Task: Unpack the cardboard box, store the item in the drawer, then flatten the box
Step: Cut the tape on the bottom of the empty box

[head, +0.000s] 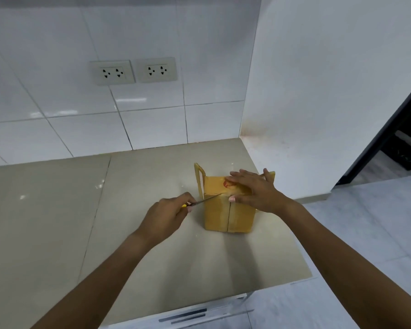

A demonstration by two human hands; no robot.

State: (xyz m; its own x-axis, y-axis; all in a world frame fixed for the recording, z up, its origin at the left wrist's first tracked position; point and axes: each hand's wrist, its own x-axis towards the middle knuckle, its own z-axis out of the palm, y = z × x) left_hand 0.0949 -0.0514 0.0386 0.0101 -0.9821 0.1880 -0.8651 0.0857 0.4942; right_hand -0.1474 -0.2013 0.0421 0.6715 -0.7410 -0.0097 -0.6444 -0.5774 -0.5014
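A small tan cardboard box [217, 216] stands on the beige counter [152, 233], right of centre. Two side flaps stick up at its left and right ends. My right hand [254, 189] lies flat on the box top with fingers spread, pressing it down. My left hand [165, 213] grips a small knife [205, 200] with a yellow handle. The blade points right and its tip touches the box's top left edge near the taped seam. What is inside the box is hidden.
White tiled wall [105, 115] with two socket plates [133, 71] rises behind the counter. A white wall closes the right side. The counter's right edge drops to a grey floor [365, 233]. A drawer front [199, 314] shows below the counter's front edge.
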